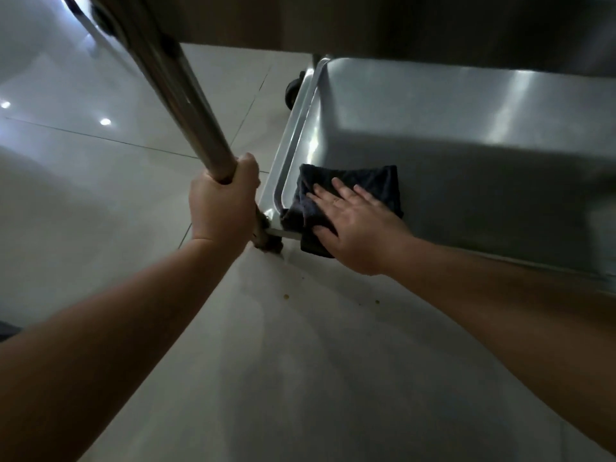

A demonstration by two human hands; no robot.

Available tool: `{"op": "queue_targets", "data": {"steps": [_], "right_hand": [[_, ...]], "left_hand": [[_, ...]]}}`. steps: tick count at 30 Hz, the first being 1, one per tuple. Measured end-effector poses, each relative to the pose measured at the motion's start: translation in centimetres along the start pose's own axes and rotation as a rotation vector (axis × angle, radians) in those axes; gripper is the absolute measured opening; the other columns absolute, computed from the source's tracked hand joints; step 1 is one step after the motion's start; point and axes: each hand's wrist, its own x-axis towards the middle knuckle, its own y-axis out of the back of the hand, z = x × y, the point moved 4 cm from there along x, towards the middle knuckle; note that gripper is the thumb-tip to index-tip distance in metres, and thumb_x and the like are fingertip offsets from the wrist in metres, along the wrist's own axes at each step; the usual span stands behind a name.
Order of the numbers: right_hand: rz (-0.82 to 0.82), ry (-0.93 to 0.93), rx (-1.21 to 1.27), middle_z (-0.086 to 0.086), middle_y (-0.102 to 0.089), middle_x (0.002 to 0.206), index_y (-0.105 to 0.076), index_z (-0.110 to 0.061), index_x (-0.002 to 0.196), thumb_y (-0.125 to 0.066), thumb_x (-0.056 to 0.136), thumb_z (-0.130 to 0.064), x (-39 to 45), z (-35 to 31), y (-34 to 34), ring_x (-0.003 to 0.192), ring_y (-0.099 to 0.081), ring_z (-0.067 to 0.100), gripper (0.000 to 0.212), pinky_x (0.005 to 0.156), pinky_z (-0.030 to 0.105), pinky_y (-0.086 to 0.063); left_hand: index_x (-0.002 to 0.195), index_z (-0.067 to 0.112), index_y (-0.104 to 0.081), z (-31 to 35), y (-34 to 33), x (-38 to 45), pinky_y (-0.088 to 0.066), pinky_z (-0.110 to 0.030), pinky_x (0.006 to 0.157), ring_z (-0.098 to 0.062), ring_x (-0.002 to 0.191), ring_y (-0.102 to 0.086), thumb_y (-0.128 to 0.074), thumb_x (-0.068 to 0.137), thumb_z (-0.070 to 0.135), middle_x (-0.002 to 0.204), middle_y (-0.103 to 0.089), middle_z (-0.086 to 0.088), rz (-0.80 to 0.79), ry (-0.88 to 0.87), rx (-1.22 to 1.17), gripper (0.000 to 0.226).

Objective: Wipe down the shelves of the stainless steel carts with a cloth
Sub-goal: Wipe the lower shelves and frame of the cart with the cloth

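The bottom shelf (pixel 466 135) of a stainless steel cart fills the right half of the view, low near the floor. A dark folded cloth (pixel 373 181) lies on its near left corner, and part of it hangs over the front rim. My right hand (pixel 356 225) presses flat on the cloth with straight, spread fingers. My left hand (pixel 223 201) grips the cart's round upright post (pixel 186 105), fingers curled round the tube just above the shelf's corner.
The shelf above (pixel 400 21) overhangs at the top of the view. A black caster wheel (pixel 293 91) shows at the far left corner of the shelf. Glossy pale floor tiles (pixel 100 181) surround the cart, with a few small crumbs (pixel 286 296) by the near edge.
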Motion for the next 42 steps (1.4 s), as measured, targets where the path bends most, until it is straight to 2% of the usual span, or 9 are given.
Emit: {"op": "queue_targets", "data": {"steps": [4, 9, 13, 15, 19, 25, 29, 33, 42], "right_hand": [[-0.027, 0.01, -0.044, -0.018, 0.005, 0.172, 0.003, -0.033, 0.165, -0.018, 0.101, -0.072, -4.2, 4.6, 0.6, 0.158, 0.013, 0.008, 0.078, 0.128, 0.037, 0.007], [-0.054, 0.031, -0.108, -0.017, 0.008, 0.172, 0.005, -0.031, 0.166, -0.025, 0.101, -0.069, -8.5, 9.3, 0.7, 0.157, 0.017, 0.008, 0.081, 0.128, 0.035, 0.008], [-0.1, 0.069, -0.119, -0.018, 0.013, 0.171, 0.009, -0.034, 0.165, -0.029, 0.103, -0.066, -11.5, 12.0, 0.8, 0.153, 0.023, 0.005, 0.079, 0.129, 0.037, 0.007], [-0.112, 0.076, -0.113, -0.019, 0.013, 0.17, 0.009, -0.036, 0.164, -0.032, 0.104, -0.064, -13.0, 13.5, 1.0, 0.152, 0.024, 0.004, 0.078, 0.128, 0.037, 0.008], [-0.1, 0.05, -0.11, -0.019, 0.012, 0.17, 0.007, -0.036, 0.165, -0.03, 0.106, -0.063, -16.6, 16.6, 1.3, 0.152, 0.023, 0.003, 0.074, 0.128, 0.035, 0.008], [-0.069, -0.02, -0.117, -0.02, 0.009, 0.167, -0.002, -0.035, 0.166, -0.017, 0.099, -0.069, -23.4, 22.2, 2.0, 0.156, 0.016, 0.007, 0.076, 0.129, 0.034, 0.004], [-0.058, -0.096, -0.138, -0.021, 0.009, 0.167, 0.001, -0.037, 0.164, -0.014, 0.098, -0.07, -28.6, 26.4, 2.6, 0.157, 0.014, 0.007, 0.075, 0.13, 0.035, 0.001], [-0.037, -0.165, -0.129, -0.019, 0.004, 0.169, 0.002, -0.036, 0.161, -0.019, 0.099, -0.067, -33.2, 29.8, 2.9, 0.159, 0.006, 0.01, 0.073, 0.13, 0.035, -0.003], [-0.016, -0.397, -0.108, -0.013, -0.006, 0.171, -0.012, -0.023, 0.166, -0.016, 0.097, -0.067, -41.4, 36.0, 3.2, 0.159, 0.003, 0.009, 0.082, 0.128, 0.031, -0.001]], "left_hand": [[0.109, 0.026, -0.056, -3.1, 1.2, -1.9, -0.047, -0.025, 0.068, -0.008, 0.088, -0.057, -0.069, 0.091, 0.059, 0.104, -0.057, 0.002, -0.053, 0.044, 0.343, 0.04], [0.098, 0.03, -0.051, -8.0, -1.6, -10.1, -0.041, -0.033, 0.059, -0.017, 0.076, -0.054, -0.072, 0.092, 0.045, 0.093, -0.06, -0.003, -0.388, 0.244, 0.686, 0.026], [0.102, 0.038, -0.047, -4.3, -7.0, -12.6, -0.043, -0.025, 0.065, -0.006, 0.082, -0.053, -0.067, 0.088, 0.044, 0.097, -0.053, 0.014, -0.608, -0.139, 0.77, 0.025], [0.109, 0.04, -0.046, -1.9, -9.8, -13.4, -0.041, -0.02, 0.072, -0.004, 0.089, -0.05, -0.061, 0.085, 0.049, 0.103, -0.048, 0.02, -0.617, -0.29, 0.749, 0.029], [0.132, 0.034, -0.042, 1.0, -15.1, -14.9, -0.037, -0.027, 0.098, -0.002, 0.113, -0.038, -0.057, 0.086, 0.049, 0.12, -0.038, 0.018, -0.616, -0.5, 0.759, 0.051], [0.156, 0.029, -0.029, 1.8, -19.2, -18.2, -0.025, -0.038, 0.117, -0.018, 0.145, -0.029, -0.058, 0.089, 0.05, 0.154, -0.031, 0.007, -0.724, -0.67, 0.827, 0.077], [0.168, 0.027, -0.008, 1.7, -22.1, -20.2, -0.001, -0.035, 0.124, -0.012, 0.161, 0.003, -0.058, 0.095, 0.05, 0.175, -0.01, 0.006, -0.847, -0.756, 0.919, 0.092], [0.167, 0.025, 0.014, 2.1, -26.5, -22.8, 0.015, -0.03, 0.123, -0.007, 0.154, 0.034, -0.047, 0.1, 0.056, 0.173, 0.023, 0.006, -0.95, -0.837, 0.963, 0.095], [0.161, 0.018, 0.028, 4.2, -35.2, -29.4, 0.022, -0.037, 0.123, -0.017, 0.152, 0.04, -0.041, 0.102, 0.052, 0.169, 0.037, -0.003, -1.008, -0.949, 0.969, 0.097]]}}
